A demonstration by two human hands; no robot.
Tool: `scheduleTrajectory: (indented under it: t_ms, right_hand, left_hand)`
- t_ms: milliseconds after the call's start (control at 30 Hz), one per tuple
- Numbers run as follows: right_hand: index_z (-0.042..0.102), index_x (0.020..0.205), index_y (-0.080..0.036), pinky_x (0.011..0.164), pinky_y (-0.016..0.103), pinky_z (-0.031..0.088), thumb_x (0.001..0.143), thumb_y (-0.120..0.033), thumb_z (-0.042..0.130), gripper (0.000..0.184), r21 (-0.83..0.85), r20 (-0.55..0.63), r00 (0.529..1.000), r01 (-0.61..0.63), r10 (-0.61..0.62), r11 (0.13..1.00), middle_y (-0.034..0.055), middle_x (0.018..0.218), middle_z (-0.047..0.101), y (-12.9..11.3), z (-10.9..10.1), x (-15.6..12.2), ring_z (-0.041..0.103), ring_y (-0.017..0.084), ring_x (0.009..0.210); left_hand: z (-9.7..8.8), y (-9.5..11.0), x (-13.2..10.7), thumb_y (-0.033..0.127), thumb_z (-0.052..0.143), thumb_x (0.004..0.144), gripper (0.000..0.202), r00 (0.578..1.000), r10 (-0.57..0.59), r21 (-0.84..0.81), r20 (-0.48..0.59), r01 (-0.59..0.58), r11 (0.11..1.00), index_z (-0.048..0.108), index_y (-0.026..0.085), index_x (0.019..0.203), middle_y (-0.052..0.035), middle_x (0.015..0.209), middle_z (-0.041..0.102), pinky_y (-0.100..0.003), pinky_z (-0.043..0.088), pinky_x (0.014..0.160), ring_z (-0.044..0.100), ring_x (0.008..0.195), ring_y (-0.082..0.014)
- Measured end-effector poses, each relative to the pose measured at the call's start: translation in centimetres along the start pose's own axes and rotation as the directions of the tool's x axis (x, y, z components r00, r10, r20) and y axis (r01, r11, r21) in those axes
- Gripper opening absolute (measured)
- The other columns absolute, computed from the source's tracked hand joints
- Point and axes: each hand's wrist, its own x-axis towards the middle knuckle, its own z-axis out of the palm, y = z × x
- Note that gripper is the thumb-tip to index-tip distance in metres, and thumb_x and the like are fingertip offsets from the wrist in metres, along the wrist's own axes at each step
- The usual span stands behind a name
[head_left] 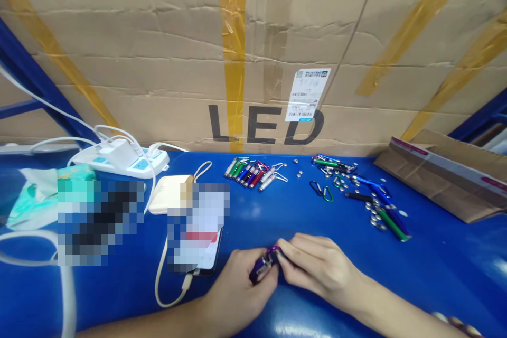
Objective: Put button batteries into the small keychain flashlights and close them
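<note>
Near the front of the blue table, my left hand (245,285) is closed around a small dark purple flashlight (259,270), one end of which pokes out between thumb and fingers. My right hand (317,266) pinches a purple carabiner (274,249) at the flashlight's end; whether the two are joined is hidden by my fingers. Beyond my hands lies a row of small flashlights (249,175) in silver, green, blue and red, with clips on their ends. To their right, a black carabiner (316,188) and a green carabiner (327,194) lie side by side.
Loose flashlight tubes (392,224) and small button cells (376,222) are scattered at right, beside an open cardboard box (443,179). A charging phone (208,253), a cream power bank (168,195) and a white power strip (152,166) occupy the left. A large carton (170,63) stands behind.
</note>
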Motion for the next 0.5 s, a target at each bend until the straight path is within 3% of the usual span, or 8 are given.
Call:
scheduleTrajectory:
  t_ms: [100,167,367,500]
  right_hand:
    - [0.063,0.088,-0.007,0.047,0.024,0.038,0.094,-0.019,0.042,0.025,0.069,0.07,0.997,-0.044,0.039,0.997,0.0018,0.057,0.052,0.5,0.0,-0.2,0.044,0.011,0.049]
    - [0.063,0.086,-0.009,0.049,0.023,0.039,0.095,-0.023,0.042,0.027,0.165,0.155,0.981,-0.145,0.12,0.976,0.0022,0.06,0.054,0.7,-0.1,-0.1,0.047,0.011,0.052]
    - [0.067,0.095,-0.016,0.072,0.023,0.047,0.093,-0.027,0.047,0.023,0.384,0.357,0.868,-0.474,0.346,0.792,0.0033,0.083,0.066,1.3,-0.8,0.7,0.06,0.012,0.076]
    - [0.07,0.093,-0.015,0.057,0.021,0.05,0.091,-0.032,0.049,0.028,0.416,0.395,0.77,-0.636,0.501,0.65,0.0047,0.078,0.066,1.8,-0.6,0.7,0.06,0.011,0.063]
  left_hand:
    - [-0.1,0.1,0.2,0.025,0.041,0.085,0.026,0.999,-0.032,-0.059,-0.008,0.032,0.998,0.035,0.019,0.06,0.0061,0.057,0.029,-0.023,0.023,0.049,0.026,0.054,-0.0102]
    - [-0.1,0.0,0.3,0.025,0.042,0.084,0.023,0.999,-0.045,-0.096,-0.02,0.043,0.994,0.037,0.019,0.063,0.0061,0.058,0.03,-0.023,0.025,0.05,0.027,0.056,-0.0104]
    - [0.0,0.0,0.3,0.019,0.049,0.08,0.009,0.994,-0.087,-0.099,-0.062,0.081,0.992,0.042,0.02,0.077,0.0098,0.056,0.031,-0.021,0.027,0.049,0.031,0.051,-0.009]
    - [0.3,-0.3,0.2,0.02,0.048,0.082,0.011,0.988,-0.088,-0.189,-0.13,0.062,0.98,0.045,0.019,0.092,0.0064,0.066,0.044,-0.02,0.034,0.052,0.042,0.054,-0.009]
